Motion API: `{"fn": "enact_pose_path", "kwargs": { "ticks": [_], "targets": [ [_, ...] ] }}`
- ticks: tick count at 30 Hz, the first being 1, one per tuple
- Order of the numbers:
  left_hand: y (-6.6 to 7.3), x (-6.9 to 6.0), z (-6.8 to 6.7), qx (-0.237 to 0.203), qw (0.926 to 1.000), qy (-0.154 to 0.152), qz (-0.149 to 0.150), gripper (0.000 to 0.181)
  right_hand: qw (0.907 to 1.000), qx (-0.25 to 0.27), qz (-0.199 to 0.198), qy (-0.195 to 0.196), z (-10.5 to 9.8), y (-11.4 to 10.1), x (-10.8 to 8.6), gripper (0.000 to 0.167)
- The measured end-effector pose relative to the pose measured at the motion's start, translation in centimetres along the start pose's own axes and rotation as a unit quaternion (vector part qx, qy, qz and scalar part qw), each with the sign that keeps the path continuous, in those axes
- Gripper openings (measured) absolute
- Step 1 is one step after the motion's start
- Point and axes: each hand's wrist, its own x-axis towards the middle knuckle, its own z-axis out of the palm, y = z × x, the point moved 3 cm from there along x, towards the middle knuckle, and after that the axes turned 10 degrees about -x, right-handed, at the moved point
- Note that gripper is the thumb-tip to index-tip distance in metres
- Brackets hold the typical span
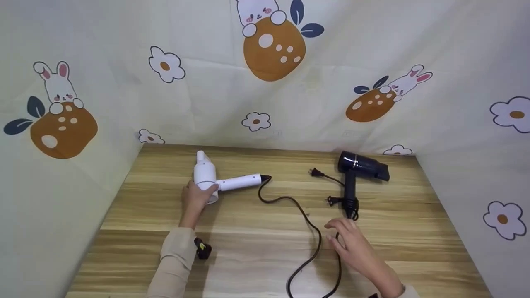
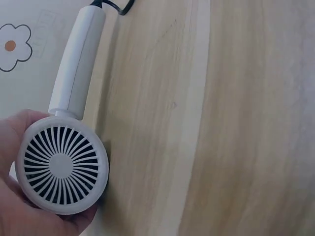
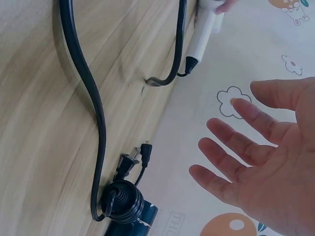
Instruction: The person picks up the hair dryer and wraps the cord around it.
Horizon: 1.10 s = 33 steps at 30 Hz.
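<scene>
A white hair dryer (image 1: 240, 182) lies at the left of the table, its handle pointing right and its nozzle toward the back wall. My left hand (image 1: 198, 198) grips the barrel near its rear end; the round slatted grille (image 2: 61, 165) fills the lower left of the left wrist view. Fingers and thumb curl around that barrel. A dark blue hair dryer (image 1: 363, 165) lies at the right with its cord wound about the handle's lower end. Nearest to it is my right hand (image 1: 357, 250), held over the cord with fingers spread and nothing in them.
A black cord (image 1: 306, 217) runs from the white dryer's handle and loops toward the front edge. Two small black plugs, one a two-pin plug (image 1: 316, 172), lie beside the dark dryer. Another black plug (image 1: 203, 249) sits by my left sleeve. Patterned cloth (image 1: 207, 103) surrounds the wooden table.
</scene>
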Motion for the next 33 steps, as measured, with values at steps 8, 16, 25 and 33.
{"fn": "enact_pose_path", "kwargs": {
  "ticks": [8, 16, 25, 33],
  "targets": [
    [0.0, -1.1, -0.4, -0.084, 0.9963, 0.013, -0.018, 0.083, 0.9991, 0.028, 0.026, -0.018, -0.4, -0.1, 0.0, 0.022],
    [2.1, -3.0, -0.8, -0.189, 0.9817, -0.017, -0.012, 0.083, 0.9974, 0.057, 0.039, -0.019, -0.9, -0.6, 0.9, 0.021],
    [5.7, -6.9, -1.1, -0.359, 0.9315, -0.053, 0.025, 0.073, 0.9813, 0.161, 0.097, -0.04, -1.7, -1.5, 2.9, 0.029],
    [7.9, -10.8, -1.7, -0.431, 0.8953, -0.109, 0.031, 0.05, 0.9355, 0.337, 0.104, -0.013, -1.7, -2.9, 5.0, 0.041]
  ]
}}
